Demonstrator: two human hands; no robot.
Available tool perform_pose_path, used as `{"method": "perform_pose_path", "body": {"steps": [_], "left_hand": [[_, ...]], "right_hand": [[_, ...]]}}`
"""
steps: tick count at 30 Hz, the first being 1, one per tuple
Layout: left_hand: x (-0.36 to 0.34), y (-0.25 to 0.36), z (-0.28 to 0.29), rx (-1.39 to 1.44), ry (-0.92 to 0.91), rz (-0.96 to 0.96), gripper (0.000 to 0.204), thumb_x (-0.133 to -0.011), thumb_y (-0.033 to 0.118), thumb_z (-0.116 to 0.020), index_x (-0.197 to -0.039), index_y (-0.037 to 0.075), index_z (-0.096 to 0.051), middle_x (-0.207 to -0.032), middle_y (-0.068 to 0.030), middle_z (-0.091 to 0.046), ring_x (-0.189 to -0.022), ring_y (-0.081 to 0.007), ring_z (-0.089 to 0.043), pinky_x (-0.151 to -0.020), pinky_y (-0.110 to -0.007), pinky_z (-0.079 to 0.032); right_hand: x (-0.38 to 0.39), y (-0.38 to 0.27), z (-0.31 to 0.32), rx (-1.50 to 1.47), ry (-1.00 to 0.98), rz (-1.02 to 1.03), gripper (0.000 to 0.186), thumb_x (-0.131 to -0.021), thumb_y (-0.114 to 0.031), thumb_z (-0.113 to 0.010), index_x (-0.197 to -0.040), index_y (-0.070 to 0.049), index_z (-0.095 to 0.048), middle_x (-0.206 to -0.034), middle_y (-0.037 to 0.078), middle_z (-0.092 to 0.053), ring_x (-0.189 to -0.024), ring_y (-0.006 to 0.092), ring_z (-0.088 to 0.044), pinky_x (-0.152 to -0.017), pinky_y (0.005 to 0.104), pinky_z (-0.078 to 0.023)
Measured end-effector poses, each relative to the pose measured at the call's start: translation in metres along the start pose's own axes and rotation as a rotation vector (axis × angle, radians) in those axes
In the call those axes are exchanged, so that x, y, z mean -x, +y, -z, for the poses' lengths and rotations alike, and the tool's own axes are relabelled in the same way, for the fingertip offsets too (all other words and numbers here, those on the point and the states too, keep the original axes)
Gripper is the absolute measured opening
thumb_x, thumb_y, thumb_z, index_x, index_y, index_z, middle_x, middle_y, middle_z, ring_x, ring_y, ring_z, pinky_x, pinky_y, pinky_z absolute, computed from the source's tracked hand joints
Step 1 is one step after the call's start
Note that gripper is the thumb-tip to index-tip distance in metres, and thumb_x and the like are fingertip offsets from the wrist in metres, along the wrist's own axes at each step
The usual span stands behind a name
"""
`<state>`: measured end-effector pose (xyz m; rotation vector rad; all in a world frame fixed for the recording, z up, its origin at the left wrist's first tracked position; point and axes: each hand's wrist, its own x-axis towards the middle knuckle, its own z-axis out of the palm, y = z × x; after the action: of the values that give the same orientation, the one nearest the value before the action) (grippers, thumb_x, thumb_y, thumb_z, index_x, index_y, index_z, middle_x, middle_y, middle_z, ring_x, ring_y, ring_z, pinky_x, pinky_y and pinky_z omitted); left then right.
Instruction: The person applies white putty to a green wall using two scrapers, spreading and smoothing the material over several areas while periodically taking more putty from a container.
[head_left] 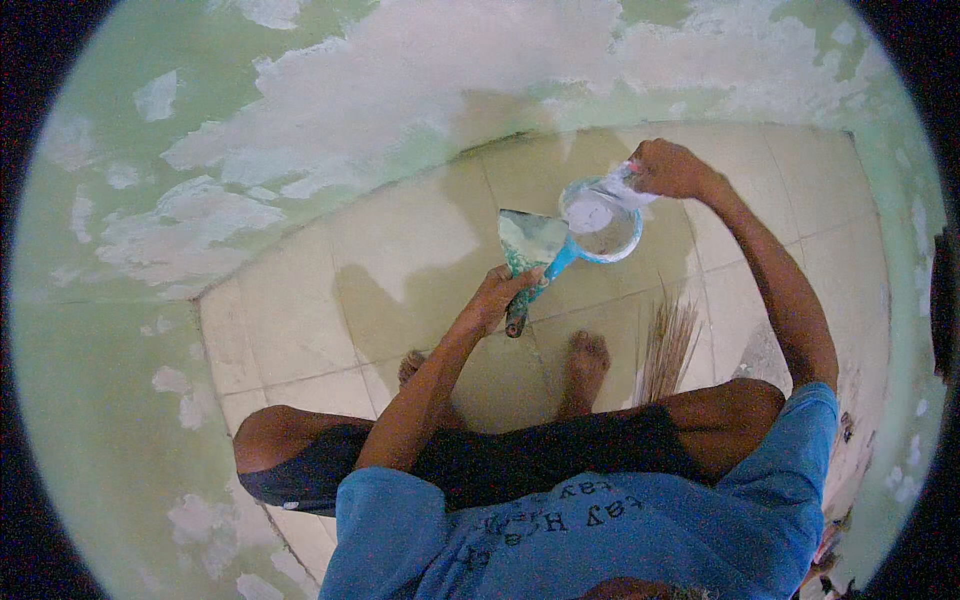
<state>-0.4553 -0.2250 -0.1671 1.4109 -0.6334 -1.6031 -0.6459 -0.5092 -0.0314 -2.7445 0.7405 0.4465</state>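
My left hand [490, 302] is closed around the dark handle of a putty knife [532, 238] and the handle of a light-blue dipper [634, 240]. The knife's wide, smeared blade points away from me, just left of the dipper. Inside the dipper's round bowl lies white material [588, 213], powder or paste, I cannot tell which. Over the far right rim my right hand [674, 171] grips a crumpled whitish plastic bag [622, 188], its lower end at the bowl. The fingers of that hand are partly hidden.
A green wall [230, 100] with white patches rises ahead and on both sides. Beige tiles [290, 310] cover the floor. A bundle of broom bristles [668, 345] lies to the right of my bare feet [585, 365]. Small dark debris sits at the lower right.
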Motion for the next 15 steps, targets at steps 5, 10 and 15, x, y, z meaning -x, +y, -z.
{"method": "perform_pose_path", "body": {"steps": [5, 10, 15], "left_hand": [[0.008, -0.003, -0.003, -0.008, 0.023, 0.077, 0.045, -0.084, 0.045, -0.069, -0.097, 0.002, -0.064, -0.084, -0.0033, -0.064, -0.066, -0.0110, -0.055, -0.060, -0.027, -0.045], [0.011, -0.010, -0.007, 0.005, 0.092, 0.038, 0.045, -0.084, 0.047, -0.067, -0.094, 0.003, -0.064, -0.079, -0.0049, -0.064, -0.069, -0.0132, -0.058, -0.061, -0.031, -0.047], [-0.025, -0.078, 0.003, -0.373, 0.182, 0.011, 0.044, -0.086, 0.047, -0.064, -0.096, 0.004, -0.065, -0.081, -0.0040, -0.063, -0.073, -0.0178, -0.058, -0.067, -0.035, -0.047]], "right_hand": [[-0.021, -0.026, -0.052, 0.021, 0.049, 0.038, 0.028, -0.076, -0.025, -0.066, -0.095, -0.005, -0.067, -0.090, 0.017, -0.068, -0.088, 0.0364, -0.065, -0.075, 0.0467, -0.054], [-0.050, -0.049, -0.113, 0.101, 0.026, 0.102, 0.027, -0.071, -0.024, -0.071, -0.091, -0.006, -0.069, -0.087, 0.018, -0.068, -0.082, 0.0358, -0.065, -0.074, 0.0473, -0.053], [-0.069, -0.037, -0.169, -0.022, 0.333, 0.111, 0.051, -0.068, -0.045, -0.072, -0.100, -0.005, -0.066, -0.100, 0.022, -0.066, -0.094, 0.0375, -0.063, -0.082, 0.0496, -0.049]]}}
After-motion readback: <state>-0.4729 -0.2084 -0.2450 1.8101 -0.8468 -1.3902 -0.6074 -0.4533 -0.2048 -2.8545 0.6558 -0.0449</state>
